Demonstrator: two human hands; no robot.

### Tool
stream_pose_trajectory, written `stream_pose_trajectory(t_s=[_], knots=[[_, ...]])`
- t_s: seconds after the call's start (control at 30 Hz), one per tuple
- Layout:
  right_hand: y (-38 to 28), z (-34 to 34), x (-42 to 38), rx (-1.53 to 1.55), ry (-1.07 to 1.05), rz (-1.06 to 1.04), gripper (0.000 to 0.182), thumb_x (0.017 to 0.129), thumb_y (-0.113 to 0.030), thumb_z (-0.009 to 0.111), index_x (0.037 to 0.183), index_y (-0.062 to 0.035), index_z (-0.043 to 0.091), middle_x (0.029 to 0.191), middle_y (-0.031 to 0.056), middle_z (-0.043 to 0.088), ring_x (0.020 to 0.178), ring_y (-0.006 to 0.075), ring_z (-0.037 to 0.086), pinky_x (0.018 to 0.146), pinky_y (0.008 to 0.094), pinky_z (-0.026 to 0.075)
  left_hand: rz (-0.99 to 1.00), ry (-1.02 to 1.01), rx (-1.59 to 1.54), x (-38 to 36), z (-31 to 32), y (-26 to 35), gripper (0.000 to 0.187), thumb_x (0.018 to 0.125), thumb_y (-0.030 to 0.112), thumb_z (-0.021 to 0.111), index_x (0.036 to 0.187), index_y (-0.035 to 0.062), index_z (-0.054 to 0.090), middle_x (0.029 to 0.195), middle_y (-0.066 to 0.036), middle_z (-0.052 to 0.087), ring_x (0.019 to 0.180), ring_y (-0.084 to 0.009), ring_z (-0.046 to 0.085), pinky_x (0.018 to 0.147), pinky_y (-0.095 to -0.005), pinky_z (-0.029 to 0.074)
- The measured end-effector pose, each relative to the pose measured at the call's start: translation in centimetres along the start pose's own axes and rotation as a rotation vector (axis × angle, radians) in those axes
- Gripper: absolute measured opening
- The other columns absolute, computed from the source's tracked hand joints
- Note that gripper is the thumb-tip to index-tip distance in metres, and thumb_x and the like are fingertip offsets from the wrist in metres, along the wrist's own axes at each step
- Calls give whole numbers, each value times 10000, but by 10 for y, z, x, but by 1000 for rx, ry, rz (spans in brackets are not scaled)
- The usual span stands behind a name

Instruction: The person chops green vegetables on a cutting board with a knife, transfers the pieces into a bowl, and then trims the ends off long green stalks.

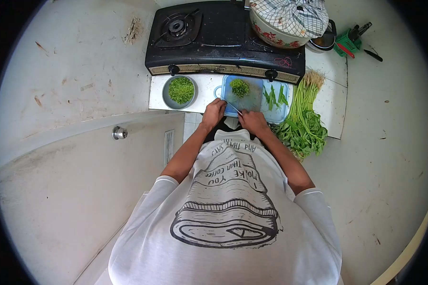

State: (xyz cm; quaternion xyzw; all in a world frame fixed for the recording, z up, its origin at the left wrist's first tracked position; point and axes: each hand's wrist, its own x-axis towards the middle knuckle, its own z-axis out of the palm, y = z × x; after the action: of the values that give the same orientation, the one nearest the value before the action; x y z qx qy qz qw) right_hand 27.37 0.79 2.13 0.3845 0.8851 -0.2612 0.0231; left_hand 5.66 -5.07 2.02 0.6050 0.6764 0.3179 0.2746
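A small knife (234, 108) lies slantwise between my hands over the near edge of the blue cutting board (252, 105). My right hand (254, 122) is closed around its handle end. My left hand (214, 112) has its fingers curled by the blade's other end, at the board's near left corner; what they hold, if anything, is hidden. Chopped greens (239, 88) sit in a small heap on the board. A few loose green leaves (275, 97) lie at the board's right side.
On the left, a grey bowl (165, 97) holds more chopped greens. A bunch of leafy stalks (303, 116) hangs over the counter edge at right. Behind the board stands a black gas stove (223, 45) bearing a cloth-covered pot (278, 38). A green basket (345, 45) is at the far right.
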Motion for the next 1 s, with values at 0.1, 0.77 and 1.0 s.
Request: stream_pose_trajectory(t_s=[0.1, 0.77, 1.0], knots=[[2, 0, -2, 14, -18, -13, 375, 998, -355, 569, 950, 5, 665, 741, 225, 713, 677, 410, 714, 629, 516, 571, 26, 8, 19, 0, 1, -3, 127, 886, -7, 672, 1007, -1, 712, 921, -185, 661, 825, -396, 672, 739, -444, 550], [-2, -19, -1, -20, -45, 111, 345, 968, -318, 576, 958, 6, 694, 843, 225, 744, 765, 397, 738, 718, 515, 594, 54, 22, 55, 0, 7, -10, 100, 914, 4, 636, 990, 15, 701, 906, -183, 655, 817, -412, 666, 743, -476, 550], [4, -16, -3, 2, -5, 139, 353, 987, -337, 560, 956, -11, 693, 809, 241, 730, 751, 422, 729, 713, 531, 591, 87, 6, 56, 15, 8, 0, 87, 909, 23, 635, 984, 17, 679, 906, -179, 640, 822, -408, 661, 749, -475, 546]])
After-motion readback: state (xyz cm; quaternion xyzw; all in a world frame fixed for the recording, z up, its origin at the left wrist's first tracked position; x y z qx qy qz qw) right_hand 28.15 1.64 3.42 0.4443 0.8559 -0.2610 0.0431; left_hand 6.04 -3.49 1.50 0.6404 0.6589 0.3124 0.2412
